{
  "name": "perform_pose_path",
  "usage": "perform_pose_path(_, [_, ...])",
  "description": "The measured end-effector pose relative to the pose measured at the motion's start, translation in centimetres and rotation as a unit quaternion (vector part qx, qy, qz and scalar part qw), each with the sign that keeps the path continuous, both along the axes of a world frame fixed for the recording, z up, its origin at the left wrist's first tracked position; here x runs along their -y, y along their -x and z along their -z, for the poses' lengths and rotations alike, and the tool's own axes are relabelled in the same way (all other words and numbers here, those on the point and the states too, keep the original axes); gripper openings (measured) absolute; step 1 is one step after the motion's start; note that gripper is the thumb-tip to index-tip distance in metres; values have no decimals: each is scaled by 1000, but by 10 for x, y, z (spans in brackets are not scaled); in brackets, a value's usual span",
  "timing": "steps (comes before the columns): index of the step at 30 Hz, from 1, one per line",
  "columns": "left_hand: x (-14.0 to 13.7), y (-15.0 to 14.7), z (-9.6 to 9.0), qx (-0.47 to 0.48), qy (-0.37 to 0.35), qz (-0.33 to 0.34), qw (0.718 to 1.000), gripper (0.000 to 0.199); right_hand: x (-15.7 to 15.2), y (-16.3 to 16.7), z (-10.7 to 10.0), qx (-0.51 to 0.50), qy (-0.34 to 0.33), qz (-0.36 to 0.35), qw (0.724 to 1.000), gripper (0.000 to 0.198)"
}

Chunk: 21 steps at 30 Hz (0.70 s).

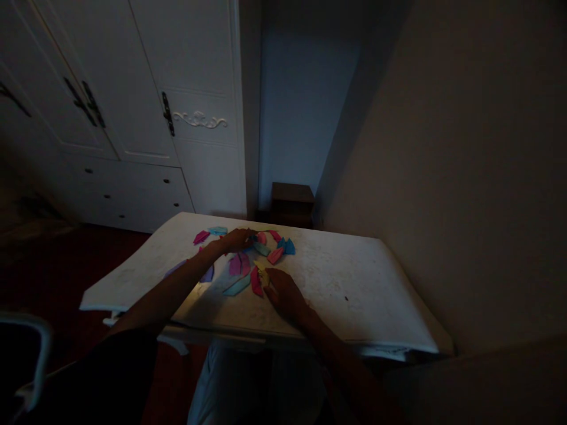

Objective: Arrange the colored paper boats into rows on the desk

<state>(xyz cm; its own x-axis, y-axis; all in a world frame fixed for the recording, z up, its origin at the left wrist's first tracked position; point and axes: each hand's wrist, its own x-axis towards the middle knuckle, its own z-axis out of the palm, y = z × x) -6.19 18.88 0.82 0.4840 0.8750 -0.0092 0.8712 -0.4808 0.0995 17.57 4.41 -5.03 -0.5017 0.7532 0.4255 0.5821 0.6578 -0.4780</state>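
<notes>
Your left arm stretches across the white table (328,277), its hand (239,239) palm-down among the folded papers at the far side, fingertips by a blue piece (253,239); you can't tell if they grip it. Your right forearm angles in from the near edge, its hand (283,290) bent, fingers curled at a yellow piece (262,275) beside a magenta one (256,282); its hold is unclear.

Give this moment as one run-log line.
left hand: by teal piece, grip unclear | right hand: at yellow piece, grip unclear | other pieces: on white table
</notes>
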Motion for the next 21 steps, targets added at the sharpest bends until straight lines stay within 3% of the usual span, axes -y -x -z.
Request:
perform_pose_path(11, [7,3,-3,-14,6,51,999,34,0,-1,1,-2,-17,-12,1000,44])
perform_pose_path(18, [5,10,-2,-31,1,29,999,62,0,1,-1,11,-18,-17,1000,41])
perform_pose_path(21, [5,14,-1,-39,-6,12,999,64,1,1,-4,9,-18,-19,1000,40])
